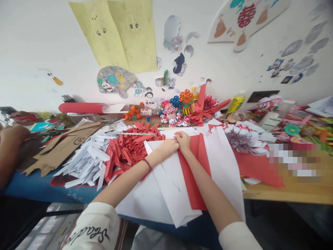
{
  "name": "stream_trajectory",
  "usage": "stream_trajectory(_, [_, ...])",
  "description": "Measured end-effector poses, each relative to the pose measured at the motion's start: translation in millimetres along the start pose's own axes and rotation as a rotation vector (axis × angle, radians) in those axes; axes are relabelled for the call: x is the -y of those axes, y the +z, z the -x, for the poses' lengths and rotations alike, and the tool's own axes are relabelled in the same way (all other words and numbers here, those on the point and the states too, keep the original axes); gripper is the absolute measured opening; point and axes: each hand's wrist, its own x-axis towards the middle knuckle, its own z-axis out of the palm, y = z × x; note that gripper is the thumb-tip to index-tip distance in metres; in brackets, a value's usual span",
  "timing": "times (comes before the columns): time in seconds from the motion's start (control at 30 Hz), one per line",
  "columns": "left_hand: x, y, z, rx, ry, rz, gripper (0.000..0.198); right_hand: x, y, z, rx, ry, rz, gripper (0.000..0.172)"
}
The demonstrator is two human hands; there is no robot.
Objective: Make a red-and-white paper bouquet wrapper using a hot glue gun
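Note:
My left hand (169,146) and my right hand (183,141) meet over the papers, fingers closed and touching each other. Whatever they may pinch is too small or hidden to make out. Beneath them lie white paper sheets (145,198) and a folded red paper strip (191,173), which slants under my right forearm. Left of my hands is a heap of small folded red paper pieces (135,146). Beside that heap, further left, spreads a pile of folded white paper pieces (88,159).
Brown cardboard (67,146) lies left of the white pile, near another person's hand (15,135). Along the wall stand paper flowers (186,97), a red paper figure (200,113) and a yellow bottle (236,101). Red-and-white folded models (240,137) sit to the right.

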Motion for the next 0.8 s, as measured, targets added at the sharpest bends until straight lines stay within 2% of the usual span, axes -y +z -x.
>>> stream_trajectory(0.17, [-1, -2.4, 1, 0.020, 0.058, -0.029, 0.022, 1, -2, 2, -0.014, -0.008, -0.045, 0.024])
stream_trajectory(0.4, [-4, -5.3, 4, 0.024, 0.084, -0.040, 0.022, -1, -1, 2, -0.036, -0.030, -0.087, 0.013])
stream_trajectory(0.57, [-4, -2.2, 5, 0.002, 0.062, -0.013, 0.024, -3, 0, 0, -0.056, -0.042, -0.081, 0.023])
stream_trajectory(0.8, [-3, 11.3, 3, -0.026, -0.022, 0.043, 0.024, -6, -1, 1, -0.067, -0.053, -0.068, 0.025])
